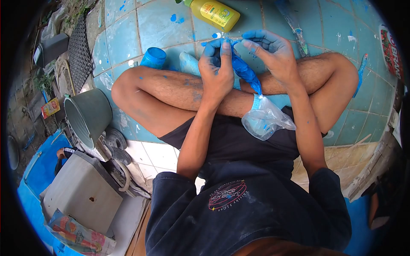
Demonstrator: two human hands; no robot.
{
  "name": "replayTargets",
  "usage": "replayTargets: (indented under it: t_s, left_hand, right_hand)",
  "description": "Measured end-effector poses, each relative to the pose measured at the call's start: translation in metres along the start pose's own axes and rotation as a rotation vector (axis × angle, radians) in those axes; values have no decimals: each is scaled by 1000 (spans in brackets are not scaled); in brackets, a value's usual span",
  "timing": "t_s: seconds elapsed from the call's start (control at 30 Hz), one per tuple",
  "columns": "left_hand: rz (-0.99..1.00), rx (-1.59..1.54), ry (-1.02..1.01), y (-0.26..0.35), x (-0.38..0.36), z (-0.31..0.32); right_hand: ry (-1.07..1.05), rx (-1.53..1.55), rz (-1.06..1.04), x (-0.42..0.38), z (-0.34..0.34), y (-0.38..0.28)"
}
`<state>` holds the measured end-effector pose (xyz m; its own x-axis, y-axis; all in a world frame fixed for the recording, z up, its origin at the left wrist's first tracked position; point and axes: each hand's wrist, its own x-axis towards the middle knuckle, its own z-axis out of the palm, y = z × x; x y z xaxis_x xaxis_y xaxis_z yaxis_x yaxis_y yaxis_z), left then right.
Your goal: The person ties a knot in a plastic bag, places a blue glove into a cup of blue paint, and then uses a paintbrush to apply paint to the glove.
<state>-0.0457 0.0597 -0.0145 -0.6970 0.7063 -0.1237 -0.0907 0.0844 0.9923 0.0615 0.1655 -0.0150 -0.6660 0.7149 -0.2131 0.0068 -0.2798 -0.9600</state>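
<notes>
A slim plastic bag filled with blue paint (246, 73) hangs down from between my two hands, over my crossed lower legs. Its upper end is pinched by the thumb and fingers of my left hand (218, 70). My right hand (273, 53) is just to the right, its fingers curled and thumb tip close to them near the bag's top. Whatever lies between those right fingertips is too small to make out. Both hands are stained blue. A clear crumpled plastic bag (267, 119) trails at the lower end of the blue one, resting by my ankle and shorts.
Beyond my legs on the paint-spotted tiles (162, 32) lie a yellow bottle (215, 14), a blue-smeared jar (153, 58) and a paint-stained brush-like tool (299, 36). A grey bucket (89, 115), slippers (117, 145) and a grey plastic box (81, 192) stand on the left.
</notes>
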Motion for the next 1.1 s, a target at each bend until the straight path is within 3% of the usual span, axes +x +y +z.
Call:
replayTargets:
  t_s: [0.13, 0.43, 0.83, 1.1]
  left_hand:
    - [31, 39, -13, 4, -1, 2]
    - [10, 73, -61, 6, -2, 4]
    - [-12, 84, -116, 5, -2, 3]
    - [125, 158, -123, -1, -2, 7]
  right_hand:
    - [-65, -67, 49, -3, 3, -6]
    - [31, -184, -33, -6, 10, -1]
    - [33, 38, 22, -5, 8, 4]
    - [128, 206, 91, -8, 14, 7]
